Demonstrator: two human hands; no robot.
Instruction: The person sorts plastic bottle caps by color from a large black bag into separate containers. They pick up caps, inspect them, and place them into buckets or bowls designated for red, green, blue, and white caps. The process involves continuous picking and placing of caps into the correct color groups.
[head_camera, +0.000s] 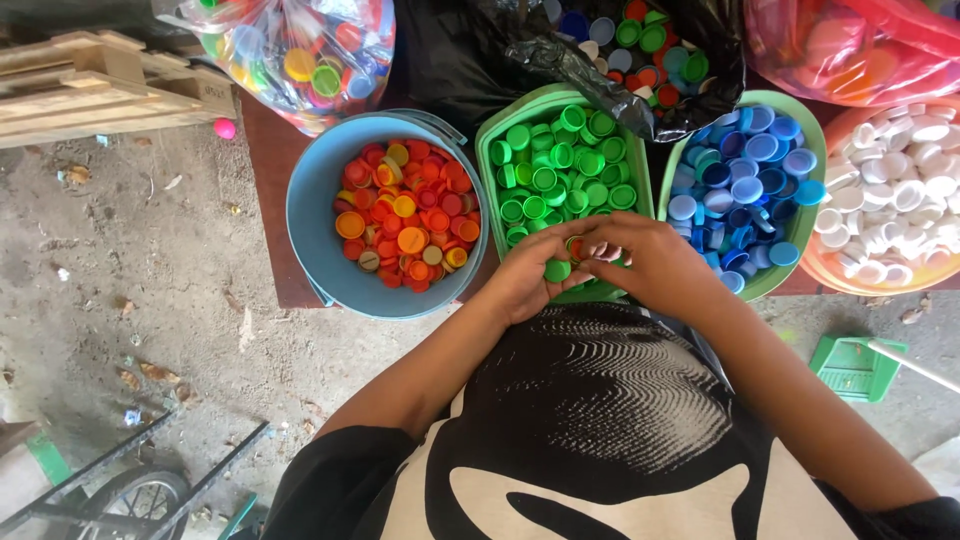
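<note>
Hands meet in the middle of the frame, just over the near edge of the green tub (492, 128). The left hand (525, 282) is cupped, with a green cap (557, 270) lying in it. Small caps in red and orange (577, 247) peek out between the two hands. The right hand (650, 268) curls over from the right, and its fingertips (604, 252) pinch at those small caps. How tight the pinch is, I cannot tell.

The green tub is full of green caps (560, 165). Left of it sits a blue bucket (305, 215) with red, orange and yellow caps (405, 212). Right of it is a pale green bowl (806, 222) full of blue caps (745, 180). At the right edge an orange bowl (815, 268) has white caps (895, 190).

Along the top lie a clear bag (300, 55) of mixed caps, a black bag (470, 55) with more mixed caps, and a pink bag (850, 50). Wooden boards (95, 85) lie in the upper left, with a pink ball (224, 128) beside them on the dirt floor (130, 270). A green dustpan (855, 368) lies at the lower right
</note>
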